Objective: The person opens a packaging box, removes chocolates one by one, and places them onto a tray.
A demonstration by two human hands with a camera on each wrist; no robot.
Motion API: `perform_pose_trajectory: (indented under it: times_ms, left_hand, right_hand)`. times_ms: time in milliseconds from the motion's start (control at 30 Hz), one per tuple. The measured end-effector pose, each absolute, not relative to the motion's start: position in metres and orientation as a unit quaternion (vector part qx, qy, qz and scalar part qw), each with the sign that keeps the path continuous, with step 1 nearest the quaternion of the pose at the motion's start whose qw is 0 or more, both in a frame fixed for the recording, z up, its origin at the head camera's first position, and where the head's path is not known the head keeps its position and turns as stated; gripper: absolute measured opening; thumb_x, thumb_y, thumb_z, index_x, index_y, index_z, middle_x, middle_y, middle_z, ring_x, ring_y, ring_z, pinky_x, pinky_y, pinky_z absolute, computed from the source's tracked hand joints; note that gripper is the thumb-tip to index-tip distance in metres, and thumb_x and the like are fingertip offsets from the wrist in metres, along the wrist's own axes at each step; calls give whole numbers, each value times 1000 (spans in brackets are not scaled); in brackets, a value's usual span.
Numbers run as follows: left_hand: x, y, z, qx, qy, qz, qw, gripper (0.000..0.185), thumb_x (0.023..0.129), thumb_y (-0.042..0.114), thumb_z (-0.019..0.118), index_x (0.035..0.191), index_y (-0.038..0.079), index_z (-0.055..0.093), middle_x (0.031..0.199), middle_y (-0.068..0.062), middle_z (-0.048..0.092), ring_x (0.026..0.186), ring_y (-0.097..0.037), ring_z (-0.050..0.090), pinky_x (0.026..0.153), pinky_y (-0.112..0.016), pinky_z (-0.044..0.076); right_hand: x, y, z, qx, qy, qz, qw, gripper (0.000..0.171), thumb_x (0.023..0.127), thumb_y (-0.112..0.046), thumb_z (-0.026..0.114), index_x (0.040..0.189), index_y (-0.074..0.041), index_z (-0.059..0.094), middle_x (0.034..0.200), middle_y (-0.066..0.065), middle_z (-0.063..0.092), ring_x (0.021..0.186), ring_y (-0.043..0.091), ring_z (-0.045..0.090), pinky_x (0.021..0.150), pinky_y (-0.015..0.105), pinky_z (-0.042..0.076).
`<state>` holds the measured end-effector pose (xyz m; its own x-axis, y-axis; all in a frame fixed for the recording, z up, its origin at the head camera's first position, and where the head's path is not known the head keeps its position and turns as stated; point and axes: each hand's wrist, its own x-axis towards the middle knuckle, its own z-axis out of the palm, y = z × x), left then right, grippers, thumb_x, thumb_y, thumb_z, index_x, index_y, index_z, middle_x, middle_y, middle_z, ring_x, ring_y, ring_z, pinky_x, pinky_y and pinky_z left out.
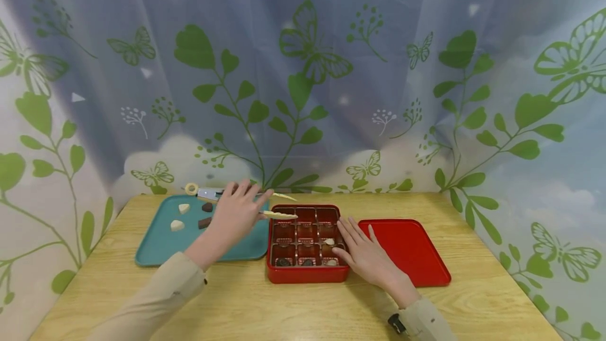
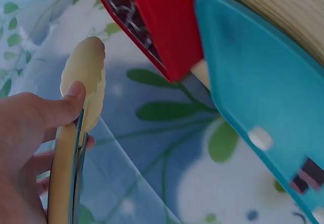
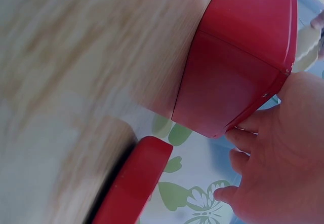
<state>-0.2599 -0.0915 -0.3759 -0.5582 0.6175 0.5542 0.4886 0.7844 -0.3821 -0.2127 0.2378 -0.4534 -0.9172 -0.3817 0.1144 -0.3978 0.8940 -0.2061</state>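
We hold a pair of pale, cream-coloured tongs (image 1: 279,215) in our left hand (image 1: 235,214), thumb and fingers pinched round the two flat blades; the left wrist view shows the tongs' rounded, scalloped tip (image 2: 86,77) just past our thumb, the blades close together. The tips hang over the left edge of the red box (image 1: 305,273), a glossy square tin with rounded corners that sits on the wooden table (image 1: 265,309) between the teal tray and the red lid. Inside, a shiny red insert divides the box into a grid of square compartments; dark round chocolates sit in the near row, and a pale one lies in the right column.

Our right hand (image 1: 364,254) lies flat with fingers straight and slightly spread, the fingertips touching the box's right rim and wall; it grips nothing. In the right wrist view the same smooth red wall (image 3: 228,82) meets our fingers.

The red lid (image 1: 409,251), a shallow, matt, rounded square, lies just right of the box. The teal tray (image 1: 161,249) is smooth plastic with a raised lip; on it lie two pale heart-like chocolates (image 1: 177,224) and two dark pieces (image 1: 205,222). The table has a light oak grain.
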Motion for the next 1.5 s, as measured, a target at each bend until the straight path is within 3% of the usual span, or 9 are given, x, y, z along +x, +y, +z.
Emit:
perform_pose_trajectory:
  times_ms: [200, 433, 733, 967, 1233, 1500]
  left_hand:
    - [-262, -55, -374, -346, -875, 89, 326, 50, 88, 40, 78, 133, 21, 68, 115, -5, 66, 106, -28, 53, 88, -43, 46]
    - [-263, -17, -375, -354, -870, 145, 310, 51, 83, 43, 81, 130, 28, 70, 117, 3, 67, 115, -22, 53, 97, -38, 45]
    - [-266, 17, -375, -379, -847, 236, 287, 34, 94, 27, 73, 127, 37, 71, 123, 10, 68, 119, -17, 52, 104, -36, 41]
    - [-267, 42, -367, -382, -837, 315, 234, 34, 97, 29, 69, 129, 39, 69, 132, 14, 64, 128, -14, 49, 107, -33, 39]
    - [-268, 62, -365, -387, -838, 344, 171, 36, 97, 31, 69, 131, 41, 68, 144, 16, 56, 143, -12, 39, 116, -34, 32]
    - [-270, 68, -370, -383, -840, 354, 149, 39, 96, 34, 71, 134, 40, 66, 147, 16, 53, 148, -13, 33, 119, -36, 29]
  right_hand:
    - [-215, 239, -457, 205, -971, 113, 43, 74, 106, -49, 45, 161, -4, 25, 168, 14, 17, 155, 36, 16, 119, 67, 11]
    - [-216, 239, -456, 202, -973, 109, 36, 73, 107, -48, 45, 161, -5, 23, 168, 13, 14, 155, 34, 14, 120, 67, 11]
    - [-215, 240, -458, 217, -966, 128, 54, 74, 106, -51, 43, 160, -3, 28, 167, 17, 21, 153, 38, 20, 117, 70, 13]
    - [-217, 243, -462, 217, -967, 117, 60, 76, 106, -56, 39, 161, -5, 26, 167, 13, 21, 154, 36, 18, 118, 69, 14]
    - [-215, 239, -453, 210, -970, 119, 35, 74, 106, -50, 44, 160, -2, 26, 167, 15, 19, 154, 37, 17, 119, 69, 11]
    - [-215, 240, -450, 198, -975, 100, 17, 75, 107, -49, 43, 162, -4, 20, 168, 14, 14, 155, 34, 13, 120, 66, 9]
